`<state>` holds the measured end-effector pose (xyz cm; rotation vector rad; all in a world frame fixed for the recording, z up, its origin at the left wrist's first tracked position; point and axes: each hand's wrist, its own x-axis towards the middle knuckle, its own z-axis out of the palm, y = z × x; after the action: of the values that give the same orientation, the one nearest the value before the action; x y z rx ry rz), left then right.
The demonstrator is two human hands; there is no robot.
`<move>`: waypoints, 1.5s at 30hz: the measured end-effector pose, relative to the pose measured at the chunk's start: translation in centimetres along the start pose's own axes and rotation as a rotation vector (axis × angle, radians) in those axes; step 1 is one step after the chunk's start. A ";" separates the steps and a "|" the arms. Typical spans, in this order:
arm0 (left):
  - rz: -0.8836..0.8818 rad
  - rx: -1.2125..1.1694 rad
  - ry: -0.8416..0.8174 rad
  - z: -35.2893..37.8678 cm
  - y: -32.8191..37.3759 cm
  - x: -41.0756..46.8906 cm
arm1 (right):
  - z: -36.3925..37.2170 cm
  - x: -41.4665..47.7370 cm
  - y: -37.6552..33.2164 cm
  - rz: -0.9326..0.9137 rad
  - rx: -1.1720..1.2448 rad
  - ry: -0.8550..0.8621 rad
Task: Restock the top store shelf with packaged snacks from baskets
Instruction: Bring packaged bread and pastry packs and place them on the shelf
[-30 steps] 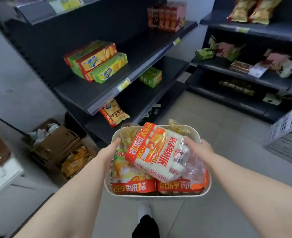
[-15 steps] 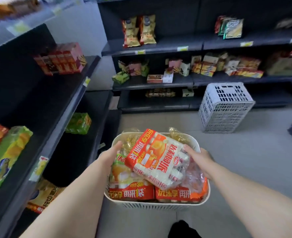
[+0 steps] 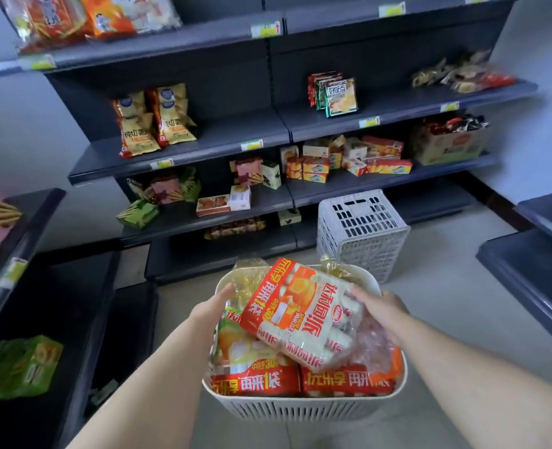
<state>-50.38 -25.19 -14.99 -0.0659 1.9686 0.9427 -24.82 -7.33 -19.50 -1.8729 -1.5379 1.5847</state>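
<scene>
I carry a cream plastic basket full of red-and-white packaged snacks in front of me. My left hand grips its left rim and my right hand grips its right rim. A large snack pack lies tilted on top of the pile. Ahead stands a dark shelf unit; its top shelf holds a few orange and red snack bags at the left, and its right part is bare.
An upturned grey crate stands on the floor before the shelf unit. Lower shelves hold chip bags, boxes and packets. Another dark shelf unit runs along my left, and a shelf corner juts in at the right.
My view has swung right, from the left shelf unit to face the far one, which is now closer. Both hands still hold the basket the same way.
</scene>
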 end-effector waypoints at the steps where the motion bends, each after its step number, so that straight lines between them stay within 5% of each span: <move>1: 0.003 0.003 -0.020 1.3 1.8 0.7 | -1.0 1.6 -0.8 0.011 -0.002 0.004; 13: 0.137 0.090 -0.252 17.4 23.3 10.5 | -10.0 20.2 -12.4 0.102 0.179 0.109; 22: 0.009 0.174 -0.172 27.8 36.2 20.9 | -16.0 36.7 -18.6 0.273 0.237 0.024; 35: -0.216 0.010 -0.019 39.3 43.2 30.3 | -19.8 57.3 -28.6 0.333 0.063 -0.266; 45: -0.284 -0.014 0.132 44.5 44.0 36.1 | -19.9 66.6 -30.7 0.297 -0.078 -0.262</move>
<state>-56.60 45.41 -29.01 -0.4144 2.0072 0.7820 -34.76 67.63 -27.33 -2.0846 -1.4926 1.9952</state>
